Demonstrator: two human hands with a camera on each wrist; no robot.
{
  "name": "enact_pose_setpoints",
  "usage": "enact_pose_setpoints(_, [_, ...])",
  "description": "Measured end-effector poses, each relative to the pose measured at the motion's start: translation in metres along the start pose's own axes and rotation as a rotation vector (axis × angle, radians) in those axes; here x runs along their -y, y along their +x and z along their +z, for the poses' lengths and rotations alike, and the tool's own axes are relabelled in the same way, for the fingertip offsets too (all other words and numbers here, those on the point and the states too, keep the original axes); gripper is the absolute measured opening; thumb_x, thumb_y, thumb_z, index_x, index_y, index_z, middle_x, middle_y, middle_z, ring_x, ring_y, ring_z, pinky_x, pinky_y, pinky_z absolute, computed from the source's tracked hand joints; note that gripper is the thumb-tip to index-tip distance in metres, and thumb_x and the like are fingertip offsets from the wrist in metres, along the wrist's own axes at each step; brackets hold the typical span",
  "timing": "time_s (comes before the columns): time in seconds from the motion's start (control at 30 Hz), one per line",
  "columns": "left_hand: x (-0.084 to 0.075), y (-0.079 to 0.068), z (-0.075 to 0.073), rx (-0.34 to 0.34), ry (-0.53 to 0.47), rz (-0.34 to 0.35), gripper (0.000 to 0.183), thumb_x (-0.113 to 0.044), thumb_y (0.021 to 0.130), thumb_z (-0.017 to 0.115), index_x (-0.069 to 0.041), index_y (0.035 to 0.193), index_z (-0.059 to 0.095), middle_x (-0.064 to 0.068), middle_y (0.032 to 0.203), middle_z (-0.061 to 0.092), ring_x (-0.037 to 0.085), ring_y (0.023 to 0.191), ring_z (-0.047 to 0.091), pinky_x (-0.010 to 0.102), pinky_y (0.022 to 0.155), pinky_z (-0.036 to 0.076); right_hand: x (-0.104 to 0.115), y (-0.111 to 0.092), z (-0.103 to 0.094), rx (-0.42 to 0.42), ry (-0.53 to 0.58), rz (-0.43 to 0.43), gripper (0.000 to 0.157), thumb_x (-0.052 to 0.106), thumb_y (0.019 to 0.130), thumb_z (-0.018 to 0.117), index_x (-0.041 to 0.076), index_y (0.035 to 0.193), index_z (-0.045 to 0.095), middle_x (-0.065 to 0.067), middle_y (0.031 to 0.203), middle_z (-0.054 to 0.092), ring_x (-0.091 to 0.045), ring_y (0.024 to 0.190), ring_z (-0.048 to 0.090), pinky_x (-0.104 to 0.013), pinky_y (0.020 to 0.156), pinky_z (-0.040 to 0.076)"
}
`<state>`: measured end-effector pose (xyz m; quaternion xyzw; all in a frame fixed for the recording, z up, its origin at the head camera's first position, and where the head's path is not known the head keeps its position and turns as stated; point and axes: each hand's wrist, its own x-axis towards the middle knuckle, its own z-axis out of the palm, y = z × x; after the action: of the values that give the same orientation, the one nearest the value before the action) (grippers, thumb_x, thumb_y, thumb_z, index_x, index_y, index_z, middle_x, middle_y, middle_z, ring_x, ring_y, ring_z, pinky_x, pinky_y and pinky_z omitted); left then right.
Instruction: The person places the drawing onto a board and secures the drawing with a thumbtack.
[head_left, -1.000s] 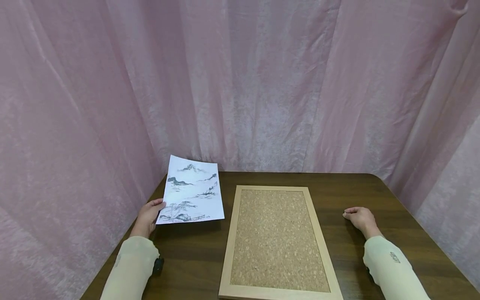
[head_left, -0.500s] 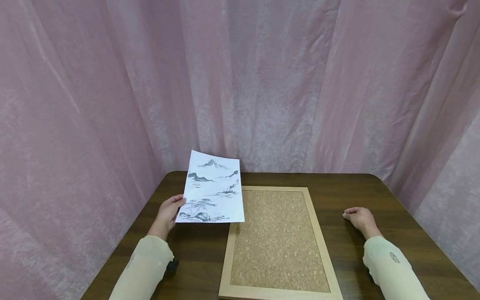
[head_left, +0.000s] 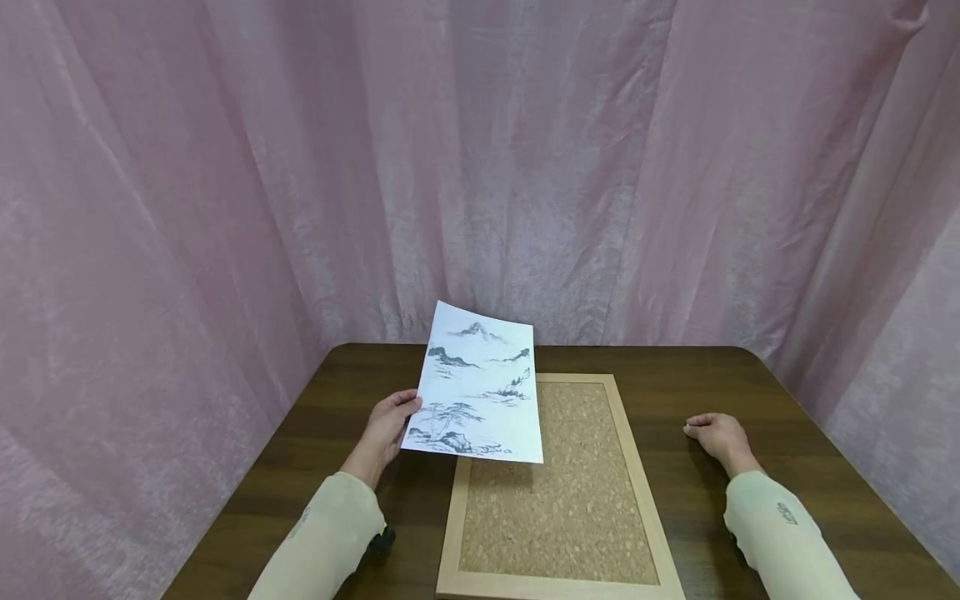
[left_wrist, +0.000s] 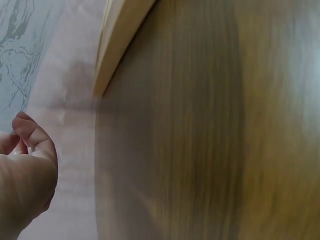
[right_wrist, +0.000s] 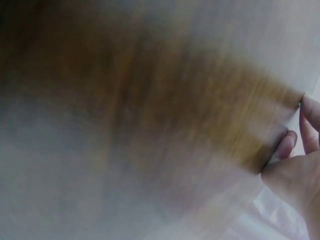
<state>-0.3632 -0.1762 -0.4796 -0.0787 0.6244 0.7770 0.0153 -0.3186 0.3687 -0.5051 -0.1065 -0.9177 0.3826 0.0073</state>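
My left hand pinches the lower left edge of a white sheet of paper between thumb and fingers. The sheet bears a grey ink landscape of mountains and trees, and bends slightly. It is held up, tilted, and overlaps the upper left of a cork board with a pale wooden frame. In the left wrist view, curled fingers meet the paper's edge. Right of the board, my right hand rests on the table with loosely bent fingers. The right wrist view shows its fingers at the tabletop.
The dark brown wooden table has rounded far corners. Pink velvet curtains hang behind it and along both sides. The frame's raised edge stands above the tabletop in the left wrist view.
My left hand has carried the paper rightward from the table's left side until it overlaps the cork board. The right hand has stayed in place.
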Motion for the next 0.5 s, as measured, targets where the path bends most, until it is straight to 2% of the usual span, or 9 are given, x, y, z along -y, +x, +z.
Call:
enact_pose_setpoints(0.17, [0.003, -0.001, 0.001, -0.013, -0.001, 0.045, 0.021, 0.000, 0.097, 0.059, 0.007, 0.117, 0.058, 0.007, 0.089, 0.067, 0.014, 0.074, 0.066, 0.027, 0.062, 0.055, 0.025, 0.020, 0.013, 0.008, 0.008, -0.027, 0.032, 0.016, 0.098, 0.060, -0.010, 0.116, 0.065, -0.033, 0.124, 0.055, -0.049, 0.111, 0.050, -0.059, 0.096, 0.038])
enact_pose_setpoints(0.37, [0.004, -0.002, 0.003, 0.008, 0.007, 0.040, 0.019, -0.001, 0.097, 0.061, 0.006, 0.115, 0.061, 0.007, 0.090, 0.067, 0.013, 0.075, 0.065, 0.026, 0.063, 0.054, 0.062, 0.034, 0.016, 0.025, -0.003, -0.032, 0.031, 0.016, 0.098, 0.060, -0.010, 0.115, 0.065, -0.033, 0.124, 0.055, -0.049, 0.112, 0.049, -0.059, 0.096, 0.038])
enact_pose_setpoints(0.5, [0.002, -0.005, -0.001, 0.024, 0.000, 0.049, 0.021, -0.002, 0.097, 0.062, 0.008, 0.115, 0.060, 0.006, 0.089, 0.066, 0.012, 0.075, 0.064, 0.025, 0.064, 0.053, 0.086, 0.045, 0.018, 0.027, -0.030, -0.055, 0.031, 0.016, 0.098, 0.060, -0.010, 0.116, 0.065, -0.033, 0.126, 0.054, -0.050, 0.114, 0.048, -0.059, 0.096, 0.037])
